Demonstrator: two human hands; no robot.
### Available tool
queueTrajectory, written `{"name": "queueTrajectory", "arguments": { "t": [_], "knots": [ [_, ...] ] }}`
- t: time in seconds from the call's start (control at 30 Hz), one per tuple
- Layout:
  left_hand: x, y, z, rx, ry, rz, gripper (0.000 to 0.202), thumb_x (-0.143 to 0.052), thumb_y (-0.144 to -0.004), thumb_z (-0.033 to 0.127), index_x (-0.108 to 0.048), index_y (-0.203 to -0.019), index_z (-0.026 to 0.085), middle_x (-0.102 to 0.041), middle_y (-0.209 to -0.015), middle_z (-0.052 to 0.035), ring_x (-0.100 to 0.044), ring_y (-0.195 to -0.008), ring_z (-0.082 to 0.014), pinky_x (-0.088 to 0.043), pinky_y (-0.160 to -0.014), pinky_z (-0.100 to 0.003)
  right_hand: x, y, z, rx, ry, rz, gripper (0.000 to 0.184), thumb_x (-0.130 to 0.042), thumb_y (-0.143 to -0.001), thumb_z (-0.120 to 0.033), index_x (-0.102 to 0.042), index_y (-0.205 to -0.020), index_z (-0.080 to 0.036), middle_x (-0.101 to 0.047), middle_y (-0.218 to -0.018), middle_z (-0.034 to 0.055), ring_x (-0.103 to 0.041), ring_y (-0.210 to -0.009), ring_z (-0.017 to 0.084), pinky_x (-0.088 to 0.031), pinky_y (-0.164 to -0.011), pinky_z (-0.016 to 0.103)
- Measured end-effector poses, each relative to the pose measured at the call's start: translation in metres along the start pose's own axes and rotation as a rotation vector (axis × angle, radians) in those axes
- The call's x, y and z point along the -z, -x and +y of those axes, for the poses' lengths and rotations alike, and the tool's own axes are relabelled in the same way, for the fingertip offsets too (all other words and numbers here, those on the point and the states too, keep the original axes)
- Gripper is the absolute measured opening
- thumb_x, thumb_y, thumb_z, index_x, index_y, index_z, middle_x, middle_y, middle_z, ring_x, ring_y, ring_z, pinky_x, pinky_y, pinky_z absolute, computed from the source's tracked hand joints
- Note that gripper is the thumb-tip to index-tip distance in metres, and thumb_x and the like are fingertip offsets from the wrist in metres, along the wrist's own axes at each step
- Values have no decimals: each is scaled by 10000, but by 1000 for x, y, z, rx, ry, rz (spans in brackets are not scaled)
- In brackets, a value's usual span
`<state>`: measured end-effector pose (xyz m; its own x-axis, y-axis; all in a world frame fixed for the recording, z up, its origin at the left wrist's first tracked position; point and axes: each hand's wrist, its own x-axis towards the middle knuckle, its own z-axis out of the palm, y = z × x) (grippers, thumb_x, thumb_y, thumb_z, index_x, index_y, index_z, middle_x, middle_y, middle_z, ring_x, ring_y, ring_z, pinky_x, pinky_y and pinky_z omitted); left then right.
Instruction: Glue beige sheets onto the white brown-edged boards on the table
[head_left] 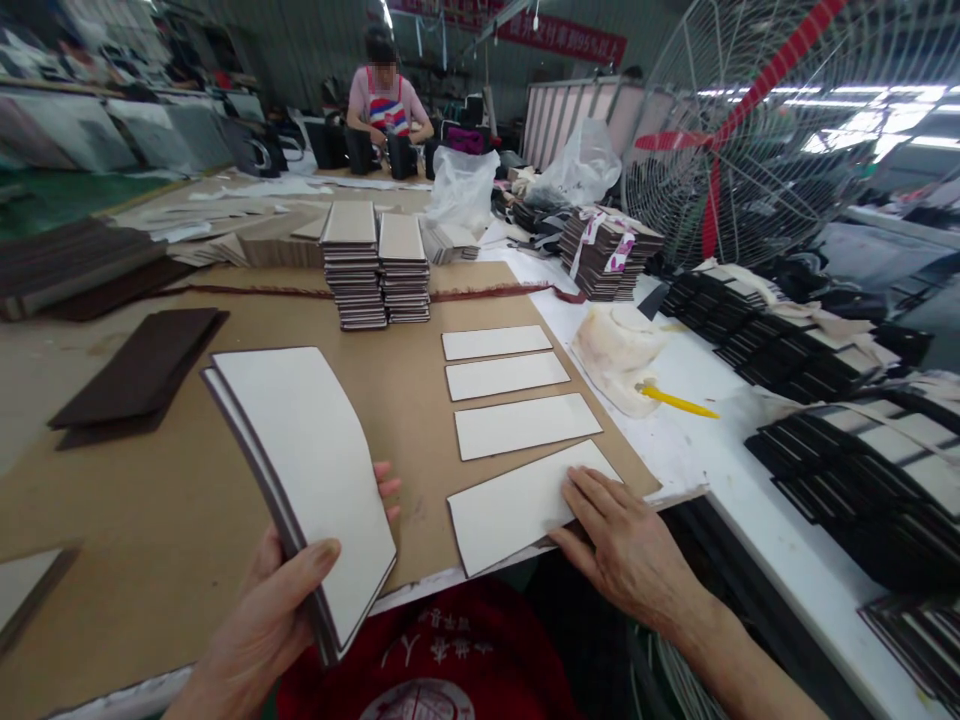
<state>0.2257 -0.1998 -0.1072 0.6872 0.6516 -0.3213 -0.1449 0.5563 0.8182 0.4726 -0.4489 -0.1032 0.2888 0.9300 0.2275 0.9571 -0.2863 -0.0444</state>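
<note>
My left hand [281, 600] is closed around a stack of white-faced panels with dark edges [307, 470], holding it tilted above the table, thumb on the top face and fingertips showing past the far side. My right hand [622, 535] is at the right end of a single white panel [517, 505] by the table's front edge. Its fingers lie over the top and its thumb is at the near edge. Beyond that panel, several more lie in a column, the closest being a white strip [529, 425].
Two piles of panels [352, 265] stand at the back of the brown board [397, 400]. Dark folded sheets [142, 365] lie left. A yellow-handled tool [679, 401] rests right, near black bundles [862, 480] and a large fan [720, 140]. A person [386, 100] works behind.
</note>
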Motion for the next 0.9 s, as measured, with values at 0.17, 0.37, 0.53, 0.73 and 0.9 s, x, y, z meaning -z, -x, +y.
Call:
{"name": "queueTrajectory", "arguments": {
  "t": [0.17, 0.37, 0.53, 0.73, 0.9],
  "knots": [
    [-7, 4, 5, 22, -19, 73, 782, -859, -622, 399, -582, -1331, 219, -611, -1363, -138, -575, -1228, -422, -513, -1021, -521, 1, -15, -25, 102, -56, -78, 533, -526, -983, -486, -564, -1380, -133, -464, -1499, 157, -427, -1382, 333, -393, -1126, 551],
    [-10, 7, 5, -11, -26, 88, 764, -849, -625, 412, -590, -1325, 248, -615, -1365, -109, -581, -1223, -423, -516, -1019, -525, -13, -13, -28, -23, 23, -157, 717, -582, -941, -506, -441, -1472, -45, -361, -1547, 204, -321, -1432, 389, -326, -1158, 582],
    [-4, -3, 0, -26, 29, 9, 748, -856, -649, 401, -592, -1321, 209, -577, -1401, -149, -583, -1223, -414, -546, -996, -491, -15, -12, -18, -43, -7, -106, 666, -560, -958, -480, -470, -1449, -39, -385, -1537, 201, -333, -1423, 401, -328, -1146, 614],
    [-27, -14, -6, -129, 43, -89, 650, -895, -615, 380, -665, -1187, 174, -623, -1332, -170, -607, -1195, -383, -540, -984, -458, 17, -68, -40, 52, -465, -37, 533, -434, -1023, -418, -453, -1475, -136, -448, -1515, 136, -417, -1395, 277, -379, -1150, 493],
    [-42, -18, -8, -199, 25, -184, 734, -932, -562, 302, -643, -1233, 234, -658, -1273, -116, -598, -1202, -340, -527, -958, -384, 36, -125, -84, -17, -994, -173, 597, -540, -962, -506, -455, -1461, -190, -568, -1406, 114, -587, -1220, 261, -489, -1041, 446]
  ]
}}
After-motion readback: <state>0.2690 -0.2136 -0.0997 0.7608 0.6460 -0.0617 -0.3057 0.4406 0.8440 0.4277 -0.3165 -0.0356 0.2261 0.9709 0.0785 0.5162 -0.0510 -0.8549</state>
